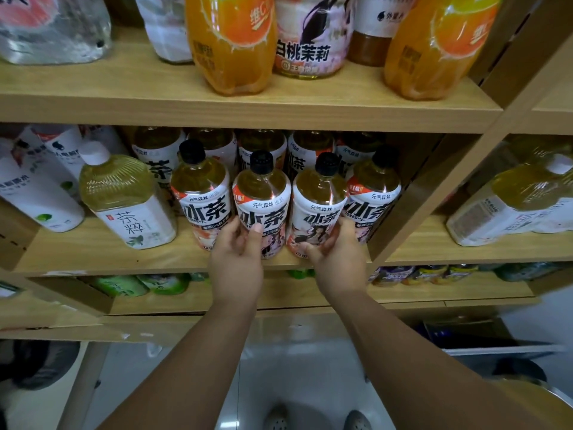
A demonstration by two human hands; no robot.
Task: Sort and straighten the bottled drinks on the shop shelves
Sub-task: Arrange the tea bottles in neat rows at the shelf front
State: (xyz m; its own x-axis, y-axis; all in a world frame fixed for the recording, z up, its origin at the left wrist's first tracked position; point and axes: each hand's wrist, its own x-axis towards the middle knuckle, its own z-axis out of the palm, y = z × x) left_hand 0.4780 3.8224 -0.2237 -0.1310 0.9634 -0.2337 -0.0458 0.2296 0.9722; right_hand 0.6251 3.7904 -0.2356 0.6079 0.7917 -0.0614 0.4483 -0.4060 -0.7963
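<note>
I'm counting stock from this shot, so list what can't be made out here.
Head view:
- Back-row tea bottles: caps hidden by the upper shelf board, labels by the front row.
- Orange drink bottles: tops cut off by the top edge.
- Lowest-shelf bottles: blurred, half hidden behind the shelf edge.
- Held bottles: lower labels covered by left hand, right hand.

The middle shelf board (pixel 93 256) is pale, wood-grained laminate under soft, even light. Above it runs a matching upper board (pixel 124 88); below it sits a lower board (pixel 173 304) of the same finish. A wooden upright (pixel 418 197) meets the middle board at its right end. Far beneath lies a glossy pale floor (pixel 294 352), with a dark box (pixel 465 333) towards the lower right.
</note>
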